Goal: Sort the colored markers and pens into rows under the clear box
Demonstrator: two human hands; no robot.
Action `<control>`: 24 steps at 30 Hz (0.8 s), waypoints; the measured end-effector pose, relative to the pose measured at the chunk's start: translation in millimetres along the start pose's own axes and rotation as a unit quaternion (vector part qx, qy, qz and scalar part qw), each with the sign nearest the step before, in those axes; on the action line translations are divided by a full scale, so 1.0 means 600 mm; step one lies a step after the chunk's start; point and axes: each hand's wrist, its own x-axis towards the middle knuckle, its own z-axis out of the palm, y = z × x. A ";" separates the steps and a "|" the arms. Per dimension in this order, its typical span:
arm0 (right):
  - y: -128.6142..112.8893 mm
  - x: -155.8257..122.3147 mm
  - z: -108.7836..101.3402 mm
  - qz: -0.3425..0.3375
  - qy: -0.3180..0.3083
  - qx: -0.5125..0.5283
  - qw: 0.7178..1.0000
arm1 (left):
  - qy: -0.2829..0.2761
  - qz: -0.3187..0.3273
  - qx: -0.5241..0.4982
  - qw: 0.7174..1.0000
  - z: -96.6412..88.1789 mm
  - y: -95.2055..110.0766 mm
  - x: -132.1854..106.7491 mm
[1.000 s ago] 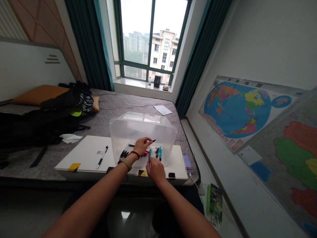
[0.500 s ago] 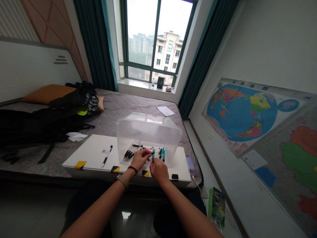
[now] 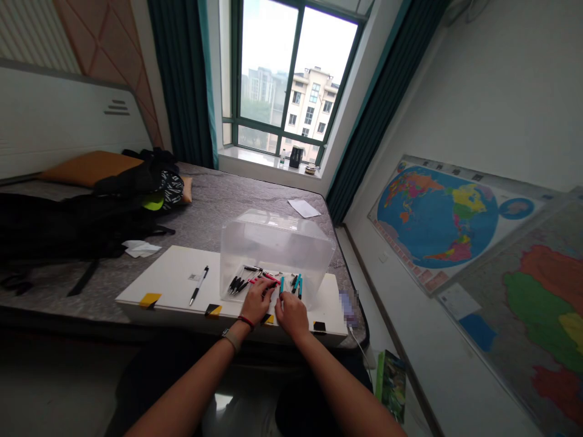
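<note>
A clear plastic bin (image 3: 279, 241) stands on a white board (image 3: 168, 280) laid on the bed. In it lie several black pens (image 3: 237, 283), a red pen (image 3: 269, 277) and teal pens (image 3: 299, 284). Both my hands are low at the bin's near side, almost touching. My left hand (image 3: 256, 301) has its fingers curled round a dark pen near the red one. My right hand (image 3: 291, 313) pinches the lower end of a teal pen (image 3: 282, 284) that stands upright. I wear a red band and a watch on the left wrist.
A lone black pen (image 3: 199, 285) lies on the board left of the bin. Black bags and clothes (image 3: 82, 218) and an orange pillow (image 3: 86, 169) fill the bed's left side. White paper (image 3: 304, 208) lies further back. A booklet (image 3: 390, 388) is on the floor; maps lean along the right wall.
My left hand, raised a second ago with a black pen in its fingers, has come down to the bin's floor beside my right hand. The right hand stayed at the teal pen.
</note>
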 end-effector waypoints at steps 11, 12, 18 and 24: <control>0.008 0.140 -0.034 0.067 -0.082 0.011 0.994 | 0.046 0.033 -0.135 0.989 0.006 -0.010 -0.003; 0.008 0.158 -0.034 0.083 -0.112 -0.011 0.990 | 0.050 0.033 -0.141 0.988 0.006 -0.010 -0.003; 0.021 0.206 -0.018 0.070 -0.214 -0.085 0.971 | 0.061 0.006 -0.156 0.986 0.004 -0.005 -0.005; 0.038 0.217 -0.030 0.030 -0.245 -0.137 0.959 | 0.071 -0.026 -0.162 0.984 0.006 -0.007 -0.006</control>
